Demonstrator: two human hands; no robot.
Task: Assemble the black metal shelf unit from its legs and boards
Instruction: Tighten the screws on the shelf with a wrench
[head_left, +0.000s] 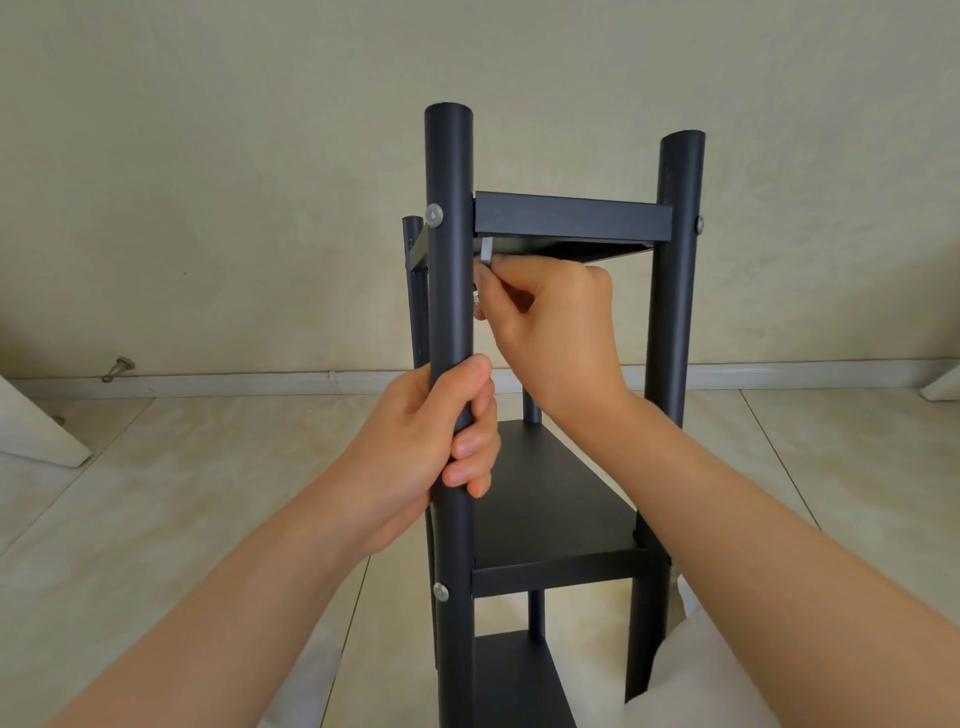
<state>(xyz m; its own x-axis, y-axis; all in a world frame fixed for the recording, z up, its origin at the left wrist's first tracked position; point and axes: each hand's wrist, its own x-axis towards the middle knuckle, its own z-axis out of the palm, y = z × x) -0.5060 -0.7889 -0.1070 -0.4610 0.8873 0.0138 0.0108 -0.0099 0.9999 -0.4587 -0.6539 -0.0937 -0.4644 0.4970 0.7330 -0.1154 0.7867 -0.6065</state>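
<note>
So, the left hand (415, 447) is wrapped tight around the round black metal front leg (450, 291) of the black metal shelf unit (550, 493), which stands upright on the beige tiled floor (156, 493). Further up, the right hand (550, 322) pinches a small silver hex key (486, 250) just under the top black board (566, 218), beside that leg. A cream wall (208, 156) sits behind.

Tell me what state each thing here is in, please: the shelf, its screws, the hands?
Shelf unit: standing upright, boards fitted between legs.
Front left leg: upright, gripped by the left hand.
Top board: level, mounted between the legs.
Upper screw: seated in the front left leg.
Lower screw: seated likewise.
Right hand: pinches a small silver tool under the top board.
</note>
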